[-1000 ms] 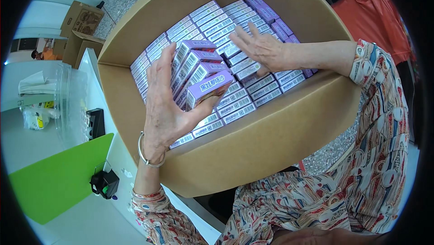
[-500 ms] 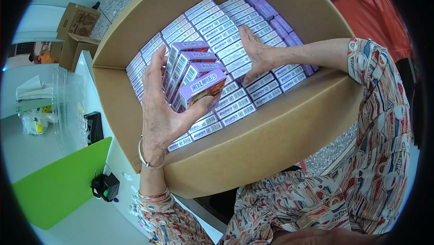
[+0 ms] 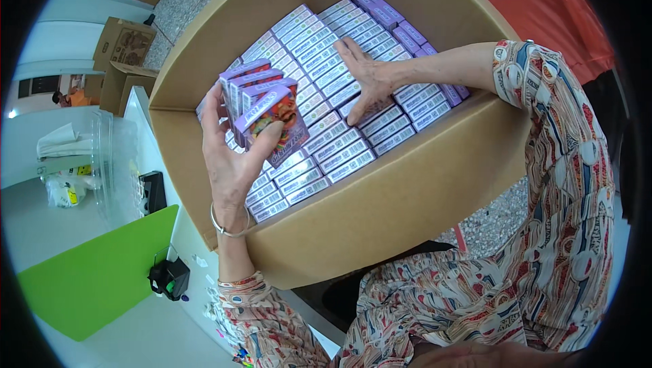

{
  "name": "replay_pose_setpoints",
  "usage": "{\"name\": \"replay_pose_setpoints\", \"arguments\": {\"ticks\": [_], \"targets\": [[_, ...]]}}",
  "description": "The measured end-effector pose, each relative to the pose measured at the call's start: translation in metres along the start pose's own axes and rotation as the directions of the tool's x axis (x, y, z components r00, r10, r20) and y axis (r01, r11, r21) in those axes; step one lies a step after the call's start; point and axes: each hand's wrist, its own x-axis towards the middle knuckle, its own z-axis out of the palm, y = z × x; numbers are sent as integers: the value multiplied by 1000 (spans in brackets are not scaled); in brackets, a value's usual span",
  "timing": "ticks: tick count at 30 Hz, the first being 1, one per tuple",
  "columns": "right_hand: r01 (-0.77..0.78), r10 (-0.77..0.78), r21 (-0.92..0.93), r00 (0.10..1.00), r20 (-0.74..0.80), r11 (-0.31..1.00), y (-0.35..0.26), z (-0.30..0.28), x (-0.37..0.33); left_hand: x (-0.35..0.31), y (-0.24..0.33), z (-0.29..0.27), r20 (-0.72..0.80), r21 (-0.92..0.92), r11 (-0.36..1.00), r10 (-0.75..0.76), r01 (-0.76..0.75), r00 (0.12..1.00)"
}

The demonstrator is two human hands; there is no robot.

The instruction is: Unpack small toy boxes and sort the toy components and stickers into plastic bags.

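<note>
While the left hand (image 3: 229, 169) grips four purple boxes (image 3: 284, 115) between thumb and fingers inside one large carton (image 3: 394, 198), toward its left side, the right hand (image 3: 375, 81) is spread open over the packed boxes (image 3: 314, 52), too many to count surely. Left of the carton is one green panel (image 3: 102, 273); right of it, one red sheet (image 3: 560, 25).
</note>
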Motion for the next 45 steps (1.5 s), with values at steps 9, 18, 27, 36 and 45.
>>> {"name": "replay_pose_setpoints", "arguments": {"ticks": [9, 18, 27, 36, 45], "targets": [[-636, 594, 382, 769, 237, 671, -35, -63, -35, -3, -10, -10, -87, -79, 995, -72, 65, 994], [-411, 264, 741, 911, 316, 532, -19, -27, -6, -2, -4, -2, -39, -70, 993, -95, 92, 995], [-382, 329, 735, 917, 225, 561, -22, -16, 1, -2, 8, 12, 74, 91, 996, -21, 14, 997], [-511, 326, 676, 859, 394, 531, -29, -31, -43, -4, 0, 10, 74, 120, 992, -50, 41, 996], [-520, 275, 772, 853, 444, 367, -25, -36, -29, 6, 22, 47, 350, -53, 993, 121, -110, 929]]}}
